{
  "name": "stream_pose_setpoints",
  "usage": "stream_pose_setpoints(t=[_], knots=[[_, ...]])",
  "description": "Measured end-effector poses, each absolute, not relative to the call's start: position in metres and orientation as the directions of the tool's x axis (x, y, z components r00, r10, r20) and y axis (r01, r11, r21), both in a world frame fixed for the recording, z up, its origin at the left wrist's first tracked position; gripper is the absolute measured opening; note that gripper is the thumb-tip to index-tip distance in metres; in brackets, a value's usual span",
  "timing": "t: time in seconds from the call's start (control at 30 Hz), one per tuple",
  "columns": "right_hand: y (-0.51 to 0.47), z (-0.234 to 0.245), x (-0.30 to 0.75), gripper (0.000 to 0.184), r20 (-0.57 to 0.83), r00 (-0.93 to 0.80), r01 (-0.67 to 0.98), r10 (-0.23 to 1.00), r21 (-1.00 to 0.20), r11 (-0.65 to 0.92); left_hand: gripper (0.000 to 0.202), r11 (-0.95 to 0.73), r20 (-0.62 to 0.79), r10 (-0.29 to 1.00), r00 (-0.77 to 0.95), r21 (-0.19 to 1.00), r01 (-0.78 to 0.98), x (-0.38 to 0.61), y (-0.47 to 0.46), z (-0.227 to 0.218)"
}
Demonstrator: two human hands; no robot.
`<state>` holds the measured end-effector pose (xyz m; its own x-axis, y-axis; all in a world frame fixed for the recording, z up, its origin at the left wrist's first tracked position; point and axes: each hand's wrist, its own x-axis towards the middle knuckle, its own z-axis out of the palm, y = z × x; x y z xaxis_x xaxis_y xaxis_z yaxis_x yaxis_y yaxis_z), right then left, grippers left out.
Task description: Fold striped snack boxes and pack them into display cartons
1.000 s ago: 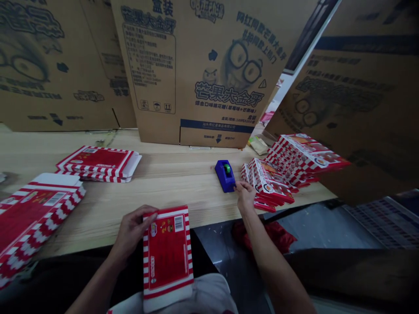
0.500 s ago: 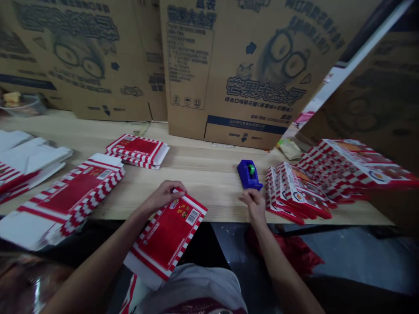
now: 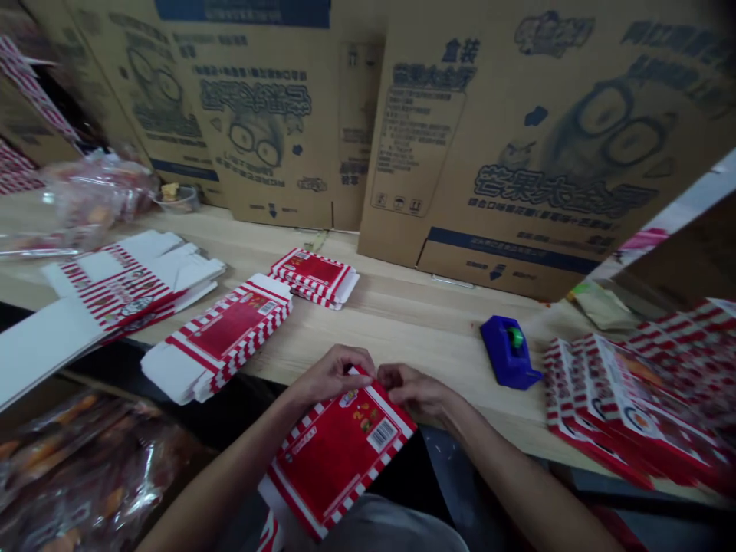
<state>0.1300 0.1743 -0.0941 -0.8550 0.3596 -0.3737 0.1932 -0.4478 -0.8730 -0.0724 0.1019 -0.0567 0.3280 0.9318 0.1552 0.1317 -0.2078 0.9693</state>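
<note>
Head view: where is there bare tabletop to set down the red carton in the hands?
Bare wood lies between the small carton stack and the blue tape dispenser, just beyond the left hand and right hand holding the red carton. Crowded: flat cartons at left, fanned cartons at right.

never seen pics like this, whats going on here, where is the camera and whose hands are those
There is no machine here. The picture comes from a camera worn on a person's head, looking forward and down, so the two bare arms reaching in from below are that person's own. The left hand and the right hand both pinch the top edge of a flat red and white carton, which hangs over the near edge of the wooden table. On the table lie a pile of flat cartons to the left, another pile to the right, and a blue tape dispenser. Large brown cardboard boxes stand behind.
</note>
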Motion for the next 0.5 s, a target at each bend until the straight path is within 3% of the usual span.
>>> stream_pose_setpoints(t=[0.07,0.1,0.13,0.2,0.27,0.33,0.4,0.5], knots=[[0.167,-0.093,0.117,0.059,-0.361,-0.917,0.200,0.170,-0.785,-0.586,0.026,-0.222,0.181,0.919,0.350,0.972,0.081,-0.083,0.095,-0.051],[0.165,-0.092,0.110,0.062,-0.349,-0.925,0.188,0.152,-0.765,-0.617,0.025,-0.220,0.190,0.931,0.313,0.973,0.064,-0.089,0.093,-0.050],[0.165,-0.089,0.102,0.061,-0.347,-0.916,0.149,0.203,-0.762,-0.631,0.024,-0.212,0.194,0.952,0.236,0.976,0.056,-0.097,0.090,-0.050],[0.169,-0.083,0.086,0.056,-0.332,-0.842,0.016,0.425,-0.804,-0.595,0.022,-0.184,0.187,0.979,-0.079,0.982,0.046,-0.113,0.088,-0.055],[0.179,-0.078,0.067,0.048,-0.268,-0.763,-0.047,0.588,-0.884,-0.465,0.023,-0.156,0.150,0.872,-0.466,0.987,0.025,-0.132,0.088,-0.062],[0.195,-0.073,0.045,0.044,-0.169,-0.756,-0.019,0.633,-0.960,-0.279,0.027,-0.156,0.128,0.706,-0.696,0.987,0.023,-0.152,0.090,-0.065],[0.220,-0.067,0.018,0.040,-0.062,-0.749,0.042,0.660,-0.998,-0.047,0.034,-0.130,0.176,0.642,-0.746,0.984,0.120,-0.177,0.090,-0.062],[0.273,-0.052,-0.030,0.032,0.091,-0.680,0.158,0.728,-0.951,0.266,0.054,0.081,0.310,0.660,-0.684,0.876,0.475,-0.219,0.083,-0.056]])
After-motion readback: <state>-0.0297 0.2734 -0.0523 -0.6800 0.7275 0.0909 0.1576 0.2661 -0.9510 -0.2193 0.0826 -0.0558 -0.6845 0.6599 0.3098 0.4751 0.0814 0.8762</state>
